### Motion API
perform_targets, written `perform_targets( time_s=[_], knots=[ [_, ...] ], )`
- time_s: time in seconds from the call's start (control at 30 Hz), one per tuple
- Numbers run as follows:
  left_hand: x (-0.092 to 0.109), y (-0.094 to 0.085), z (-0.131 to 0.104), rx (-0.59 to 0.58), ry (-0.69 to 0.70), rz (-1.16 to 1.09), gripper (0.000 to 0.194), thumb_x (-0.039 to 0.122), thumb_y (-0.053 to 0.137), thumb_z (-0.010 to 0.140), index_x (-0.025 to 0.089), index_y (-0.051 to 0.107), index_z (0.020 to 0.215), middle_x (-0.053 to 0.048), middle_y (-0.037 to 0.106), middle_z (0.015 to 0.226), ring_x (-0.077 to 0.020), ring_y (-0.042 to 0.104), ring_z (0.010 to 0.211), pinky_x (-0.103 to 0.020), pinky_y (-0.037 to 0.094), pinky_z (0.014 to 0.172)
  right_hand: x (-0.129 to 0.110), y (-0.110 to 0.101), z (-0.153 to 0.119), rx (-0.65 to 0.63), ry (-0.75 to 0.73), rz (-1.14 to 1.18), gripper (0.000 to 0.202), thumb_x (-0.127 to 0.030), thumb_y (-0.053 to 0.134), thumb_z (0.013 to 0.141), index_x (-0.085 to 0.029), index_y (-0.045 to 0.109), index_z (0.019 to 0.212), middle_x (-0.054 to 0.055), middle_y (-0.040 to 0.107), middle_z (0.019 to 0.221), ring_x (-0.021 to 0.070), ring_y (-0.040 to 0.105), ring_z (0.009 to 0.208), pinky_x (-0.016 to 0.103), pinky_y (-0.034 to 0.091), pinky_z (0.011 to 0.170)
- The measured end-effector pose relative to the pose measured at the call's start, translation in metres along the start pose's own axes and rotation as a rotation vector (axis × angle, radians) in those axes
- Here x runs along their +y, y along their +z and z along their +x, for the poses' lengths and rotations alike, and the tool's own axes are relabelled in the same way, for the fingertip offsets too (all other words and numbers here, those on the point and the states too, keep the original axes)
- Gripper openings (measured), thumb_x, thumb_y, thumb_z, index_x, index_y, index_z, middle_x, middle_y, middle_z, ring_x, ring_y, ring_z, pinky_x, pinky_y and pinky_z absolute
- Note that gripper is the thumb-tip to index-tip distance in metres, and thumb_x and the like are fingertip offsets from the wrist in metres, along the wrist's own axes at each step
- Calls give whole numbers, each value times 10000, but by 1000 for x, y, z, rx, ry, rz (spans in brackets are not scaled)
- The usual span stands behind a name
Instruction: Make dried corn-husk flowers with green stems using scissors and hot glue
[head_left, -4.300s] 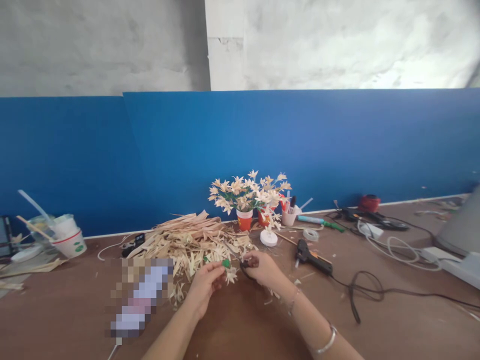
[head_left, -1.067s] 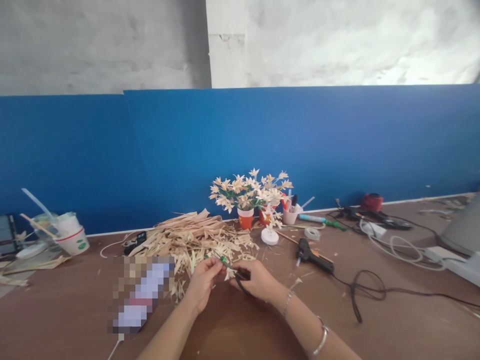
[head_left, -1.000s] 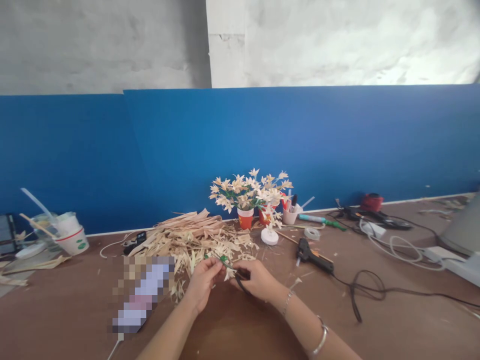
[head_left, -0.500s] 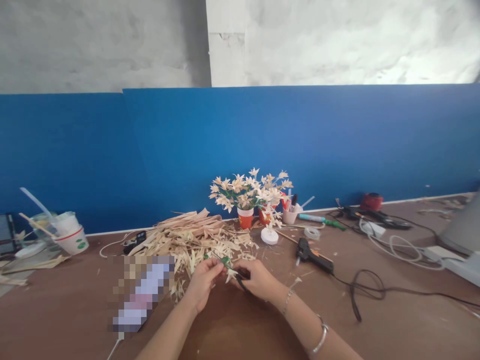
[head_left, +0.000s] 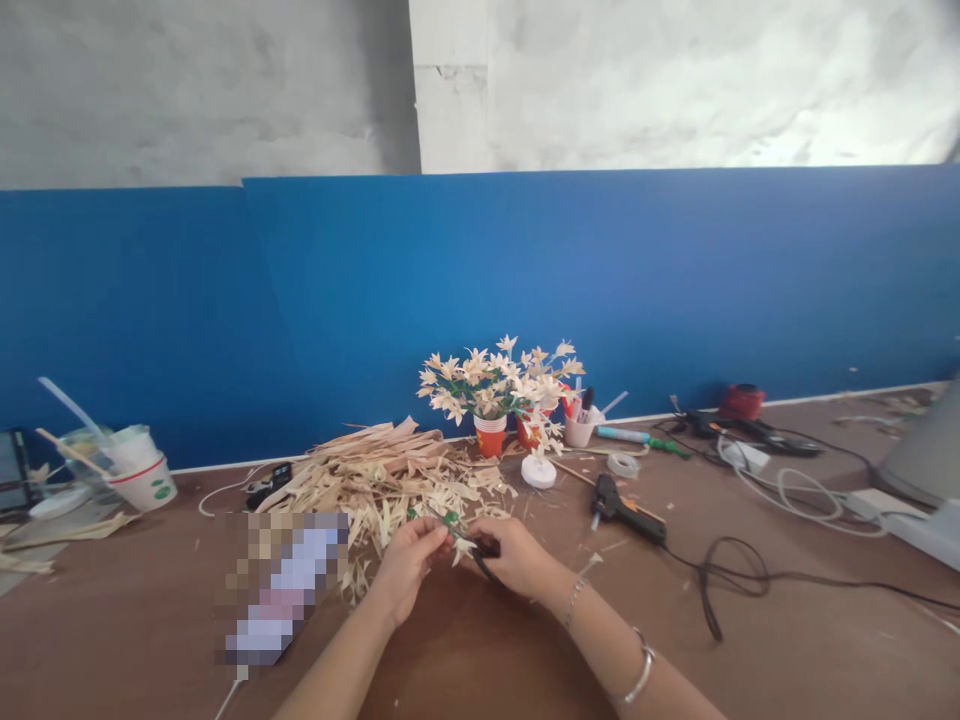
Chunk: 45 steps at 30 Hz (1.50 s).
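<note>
My left hand [head_left: 407, 568] is closed, thumb and fingers pinching a small artificial flower with a pale bloom [head_left: 463, 550] and a green stem part [head_left: 451, 518]. In my right hand [head_left: 523, 562] are black-handled scissors [head_left: 487, 565], their blades pointing left at the flower between both hands. The fingers hide part of the stem and most of the handles. Just beyond my hands lies a heap of dry, pale husk strips [head_left: 397, 475].
Behind the heap, pale flowers [head_left: 480, 370] stand in red paper cups [head_left: 490, 440]. To the right are a white round piece [head_left: 538, 472], a tape roll [head_left: 623, 465] and a black glue gun [head_left: 626, 510] with its cable. A pixelated phone-like object [head_left: 289, 590] lies left; a white cup [head_left: 146, 485] stands farther left.
Hardly anything differs. Both hands keep their hold on the flower and the scissors in nearly the same place; the view shifts very slightly.
</note>
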<state>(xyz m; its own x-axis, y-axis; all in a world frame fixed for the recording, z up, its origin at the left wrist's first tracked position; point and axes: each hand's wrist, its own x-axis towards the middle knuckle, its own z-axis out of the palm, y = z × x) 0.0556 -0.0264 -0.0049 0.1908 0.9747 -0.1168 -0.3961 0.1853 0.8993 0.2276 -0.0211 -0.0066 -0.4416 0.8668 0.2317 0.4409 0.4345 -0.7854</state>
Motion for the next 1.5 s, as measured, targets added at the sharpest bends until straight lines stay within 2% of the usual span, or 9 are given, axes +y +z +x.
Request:
perform_targets(
  time_s=[0.43,0.63,1.07,1.27,1.5],
  knots=[
    [-4,-5,3,-17,-15,-35,159,196,737,568,124,599,595,-4,609,588,-87,533,552,-197,406,585,-6,-2,-2,-39,9,2,171,-252,615,655,-174,564,799,-62,432,555,77,344,511,177,294,484],
    [-1,-2,1,19,-13,-51,189,192,756,530,127,584,572,10,593,582,-86,534,564,-195,409,583,-5,-5,-2,-36,-2,-31,198,-270,635,648,-176,571,810,-59,441,566,81,355,521,179,296,491],
    [-1,-4,1,-11,-20,-14,181,226,726,610,135,570,612,3,605,593,-77,524,559,-187,400,591,0,-2,0,-33,42,7,111,-270,592,667,-163,563,675,-63,409,503,68,312,471,175,245,441],
    [-3,-4,2,-10,-15,-16,161,200,734,586,130,589,597,1,604,589,-84,531,566,-193,408,596,-6,-4,-2,-34,-15,13,136,-242,608,646,-167,560,749,-62,428,550,74,342,510,173,275,471],
    [0,-1,0,5,-22,-10,179,220,740,581,135,582,600,0,602,586,-85,529,561,-196,407,592,1,-2,1,-29,30,16,104,-237,600,652,-159,559,707,-64,423,524,66,321,483,173,259,456]
  ],
)
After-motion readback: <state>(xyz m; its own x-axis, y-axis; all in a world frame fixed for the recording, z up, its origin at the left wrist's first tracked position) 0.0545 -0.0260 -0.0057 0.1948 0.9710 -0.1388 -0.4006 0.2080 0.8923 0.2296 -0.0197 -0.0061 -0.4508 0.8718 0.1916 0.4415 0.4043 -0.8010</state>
